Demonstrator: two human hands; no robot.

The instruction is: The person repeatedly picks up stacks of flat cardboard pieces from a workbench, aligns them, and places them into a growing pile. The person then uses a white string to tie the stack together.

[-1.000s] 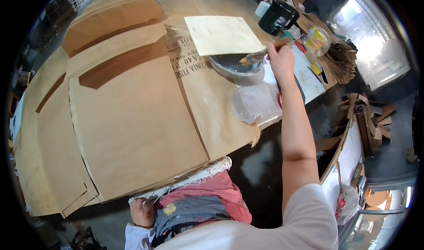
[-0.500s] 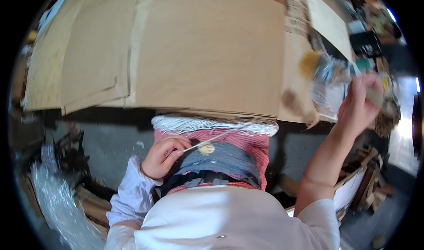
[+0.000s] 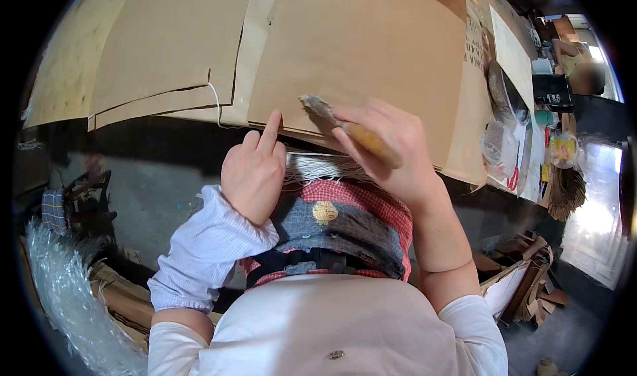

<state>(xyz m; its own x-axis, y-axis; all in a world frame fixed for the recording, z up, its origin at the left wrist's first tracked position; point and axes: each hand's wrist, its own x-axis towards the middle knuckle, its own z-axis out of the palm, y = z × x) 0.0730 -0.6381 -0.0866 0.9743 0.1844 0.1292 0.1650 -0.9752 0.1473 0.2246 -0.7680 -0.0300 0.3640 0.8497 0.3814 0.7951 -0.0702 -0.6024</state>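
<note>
A brown cardboard sheet lies on the worktable in front of me. My left hand is at its near edge, with the index finger stretched out onto the edge and the other fingers partly bent. No held thing shows in it. My right hand grips a wooden-handled tool above the sheet, its flat, stained end tilted toward the far left. Whether that end is a blade or a brush I cannot tell. A bundle of white strings lies across my lap, just below the sheet's edge.
Another brown sheet with a white string at its corner lies to the left. Red-handled scissors, a clear plastic bag and a black box are on the right. Clear plastic strips hang at lower left. A person is at far right.
My left hand has risen from the string at my lap to the sheet's edge. My right hand has swung in from the table's right side with the tool. The view has shifted.
</note>
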